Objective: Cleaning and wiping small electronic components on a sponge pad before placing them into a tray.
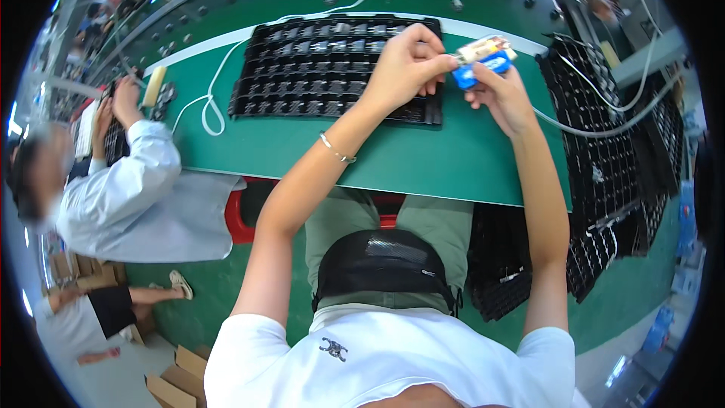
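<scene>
Above the green table (468,159), my right hand (507,100) grips a small blue block (463,78). A cream-and-yellow piece with metallic bits (479,49) lies along the block's upper side; its exact kind is too small to make out. My left hand (404,68) meets it from the left, thumb and forefinger pinched at the left end of the cream piece. The other fingers of this hand are curled. Behind and below my left hand lies a black moulded tray (302,68) with rows of compartments that hold small dark and metallic parts.
More black trays (596,143) are stacked at the table's right side, some lower down. A white cable (214,109) loops left of the tray, and another cable (596,134) crosses on the right. At left, a person in a pale jacket (124,189) works. Cardboard boxes (177,381) stand on the floor.
</scene>
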Action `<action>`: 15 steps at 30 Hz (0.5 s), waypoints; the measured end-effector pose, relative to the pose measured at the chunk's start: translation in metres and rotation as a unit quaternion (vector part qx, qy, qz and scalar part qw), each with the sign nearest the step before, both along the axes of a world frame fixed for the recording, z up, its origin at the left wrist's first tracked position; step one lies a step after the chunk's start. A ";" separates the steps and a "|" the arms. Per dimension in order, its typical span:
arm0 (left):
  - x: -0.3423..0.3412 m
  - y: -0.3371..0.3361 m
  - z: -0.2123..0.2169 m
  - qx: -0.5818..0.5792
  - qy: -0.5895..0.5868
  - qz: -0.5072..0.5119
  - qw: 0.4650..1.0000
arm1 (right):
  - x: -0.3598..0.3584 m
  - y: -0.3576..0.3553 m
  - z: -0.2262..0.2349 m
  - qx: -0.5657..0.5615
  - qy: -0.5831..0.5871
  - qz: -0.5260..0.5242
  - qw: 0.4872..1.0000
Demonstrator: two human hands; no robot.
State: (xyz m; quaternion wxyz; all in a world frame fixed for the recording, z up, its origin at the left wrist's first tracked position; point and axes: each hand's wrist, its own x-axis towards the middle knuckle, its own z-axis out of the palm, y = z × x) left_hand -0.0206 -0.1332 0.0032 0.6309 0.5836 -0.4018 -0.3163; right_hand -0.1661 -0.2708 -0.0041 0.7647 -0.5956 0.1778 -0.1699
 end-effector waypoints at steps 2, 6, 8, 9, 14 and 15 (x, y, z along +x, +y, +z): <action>0.007 0.002 0.001 0.006 -0.066 0.020 0.998 | -0.004 -0.014 -0.004 -0.047 -0.009 -0.025 0.999; 0.065 0.034 0.016 0.150 -0.440 0.241 0.852 | -0.008 -0.034 0.004 -0.428 0.037 -0.274 0.861; 0.114 0.064 0.016 0.278 -0.536 0.332 0.725 | -0.004 -0.042 -0.002 -0.503 0.093 -0.301 0.805; 0.139 0.080 0.011 0.323 -0.557 0.357 0.677 | -0.001 -0.038 -0.003 -0.502 0.090 -0.300 0.806; 0.194 0.102 -0.003 0.486 -0.485 0.329 0.648 | 0.001 -0.032 -0.005 -0.533 0.153 -0.262 0.790; 0.199 0.101 -0.005 0.484 -0.486 0.328 0.649 | 0.002 -0.035 -0.008 -0.544 0.135 -0.272 0.782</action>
